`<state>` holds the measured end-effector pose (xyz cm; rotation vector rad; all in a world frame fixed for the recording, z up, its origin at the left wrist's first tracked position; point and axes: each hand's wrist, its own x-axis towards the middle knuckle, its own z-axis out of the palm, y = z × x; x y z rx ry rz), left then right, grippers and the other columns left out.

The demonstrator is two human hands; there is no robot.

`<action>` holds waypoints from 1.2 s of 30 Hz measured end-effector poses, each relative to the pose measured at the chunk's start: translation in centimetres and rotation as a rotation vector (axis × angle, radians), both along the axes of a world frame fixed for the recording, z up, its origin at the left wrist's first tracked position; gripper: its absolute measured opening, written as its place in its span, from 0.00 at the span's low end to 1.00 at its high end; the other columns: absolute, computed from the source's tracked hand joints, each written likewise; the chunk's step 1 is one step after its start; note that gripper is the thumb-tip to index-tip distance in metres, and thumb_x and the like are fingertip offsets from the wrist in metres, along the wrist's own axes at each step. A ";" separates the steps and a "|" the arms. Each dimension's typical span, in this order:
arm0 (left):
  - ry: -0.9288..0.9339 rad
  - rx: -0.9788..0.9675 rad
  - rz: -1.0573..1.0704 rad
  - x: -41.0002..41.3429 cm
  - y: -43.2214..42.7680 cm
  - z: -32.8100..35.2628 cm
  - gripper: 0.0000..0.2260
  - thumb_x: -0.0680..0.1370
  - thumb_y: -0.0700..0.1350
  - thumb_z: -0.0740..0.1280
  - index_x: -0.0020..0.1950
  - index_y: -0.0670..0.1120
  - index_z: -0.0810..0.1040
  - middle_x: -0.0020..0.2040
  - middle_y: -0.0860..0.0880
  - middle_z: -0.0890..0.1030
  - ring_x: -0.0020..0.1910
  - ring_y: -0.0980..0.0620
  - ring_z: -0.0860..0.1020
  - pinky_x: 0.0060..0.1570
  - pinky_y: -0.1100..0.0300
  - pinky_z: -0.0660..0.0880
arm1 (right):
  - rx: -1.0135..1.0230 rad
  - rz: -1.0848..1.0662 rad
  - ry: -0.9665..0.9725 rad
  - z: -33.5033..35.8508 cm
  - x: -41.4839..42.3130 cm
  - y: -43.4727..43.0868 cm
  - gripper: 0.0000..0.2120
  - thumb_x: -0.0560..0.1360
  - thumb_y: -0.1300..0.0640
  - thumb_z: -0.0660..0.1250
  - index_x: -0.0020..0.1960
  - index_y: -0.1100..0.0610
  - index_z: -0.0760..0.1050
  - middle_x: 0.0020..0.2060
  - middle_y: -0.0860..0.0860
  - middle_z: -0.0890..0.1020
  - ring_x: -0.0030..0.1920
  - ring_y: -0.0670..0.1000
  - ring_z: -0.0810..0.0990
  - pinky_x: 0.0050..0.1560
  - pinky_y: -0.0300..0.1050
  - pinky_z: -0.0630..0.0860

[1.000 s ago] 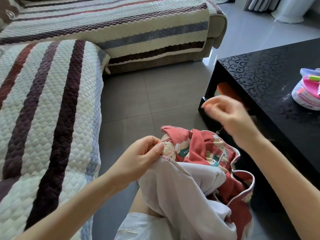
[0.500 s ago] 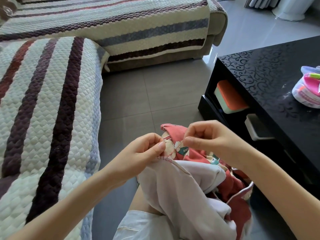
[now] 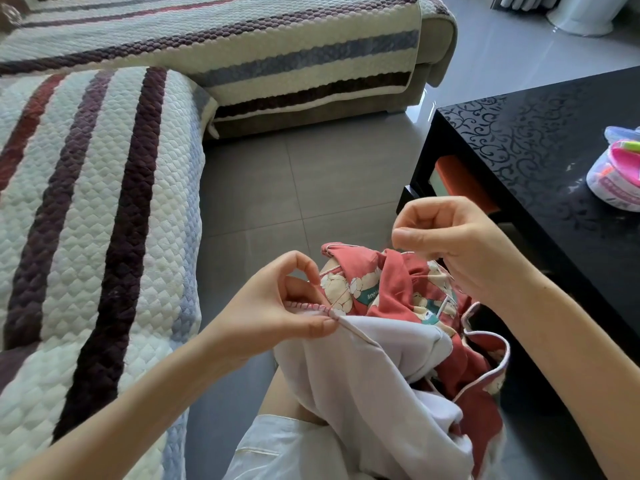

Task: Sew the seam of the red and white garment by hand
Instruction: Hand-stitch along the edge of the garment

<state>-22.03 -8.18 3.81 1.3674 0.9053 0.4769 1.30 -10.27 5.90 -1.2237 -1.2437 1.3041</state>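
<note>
The red and white garment (image 3: 388,368) lies bunched on my lap, its red printed side up at the far end and its white lining toward me. My left hand (image 3: 277,313) pinches the red stitched seam edge (image 3: 311,307) between thumb and forefinger. My right hand (image 3: 450,247) is raised above and to the right of the seam, fingers curled, thumb and forefinger pinched together. A thin pale thread (image 3: 341,294) runs from the seam across the print toward that hand. The needle is too small to make out.
A striped quilted sofa (image 3: 97,220) runs along my left and across the back. A black patterned coffee table (image 3: 540,157) stands on the right, with a pink and white container (image 3: 613,181) on top and an orange box (image 3: 460,181) on its shelf. Grey tiled floor (image 3: 294,188) lies between.
My right hand came down from the far right to the seam, then lifted up and right again with the thread. My left hand kept its pinch on the seam.
</note>
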 end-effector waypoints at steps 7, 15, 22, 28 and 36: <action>0.006 -0.023 0.036 0.1 0.1 0.1 0.18 0.60 0.35 0.76 0.43 0.44 0.70 0.36 0.43 0.83 0.34 0.53 0.80 0.34 0.64 0.76 | 0.112 0.171 -0.204 -3.4 -2.4 -1.7 0.10 0.76 0.55 0.63 0.55 0.57 0.71 0.29 0.59 0.65 0.29 0.46 0.64 0.31 0.34 0.64; -0.028 -0.080 0.036 0.1 0.5 0.1 0.16 0.62 0.34 0.73 0.43 0.42 0.69 0.35 0.43 0.83 0.32 0.55 0.79 0.34 0.67 0.75 | 0.213 0.174 -0.461 -6.7 -3.0 -4.2 0.05 0.77 0.49 0.59 0.47 0.48 0.73 0.32 0.52 0.75 0.32 0.53 0.71 0.35 0.49 0.70; -0.016 -0.070 0.043 0.2 0.7 -0.1 0.16 0.62 0.35 0.74 0.43 0.43 0.70 0.35 0.43 0.83 0.33 0.53 0.78 0.35 0.66 0.75 | 0.218 0.138 -0.395 -6.9 -3.2 -4.2 0.05 0.76 0.50 0.60 0.46 0.48 0.74 0.31 0.53 0.75 0.32 0.53 0.70 0.34 0.44 0.69; -0.024 -0.084 0.054 0.4 0.5 0.2 0.16 0.63 0.32 0.74 0.42 0.42 0.69 0.34 0.44 0.82 0.31 0.55 0.77 0.34 0.68 0.74 | 0.226 0.158 -0.352 -6.8 -3.4 -4.1 0.06 0.76 0.50 0.60 0.45 0.50 0.74 0.33 0.57 0.75 0.34 0.58 0.71 0.37 0.55 0.70; -0.055 -0.105 0.045 0.5 0.4 0.4 0.18 0.63 0.34 0.76 0.42 0.42 0.69 0.35 0.44 0.82 0.31 0.56 0.78 0.35 0.68 0.75 | 0.215 0.162 -0.232 -6.7 -3.7 -3.9 0.05 0.76 0.51 0.62 0.46 0.51 0.75 0.37 0.62 0.76 0.39 0.64 0.73 0.42 0.62 0.71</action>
